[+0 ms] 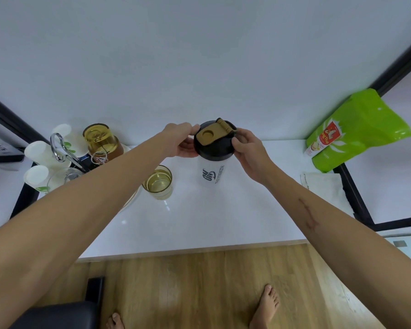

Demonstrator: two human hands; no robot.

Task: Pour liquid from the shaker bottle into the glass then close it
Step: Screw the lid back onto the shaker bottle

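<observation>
A translucent shaker bottle with dark lettering stands upright on the white table. Its black lid carries a gold flip cap lying flat on top. My left hand grips the lid's left side and my right hand grips its right side. Left of the bottle, apart from it, an amber glass stands upright with pale liquid inside.
At the back left stand an upside-down amber glass, white paper cups, a metal holder and a clear glass. A green pouch leans at the right, a folded paper near it. Wooden floor and my bare feet lie below.
</observation>
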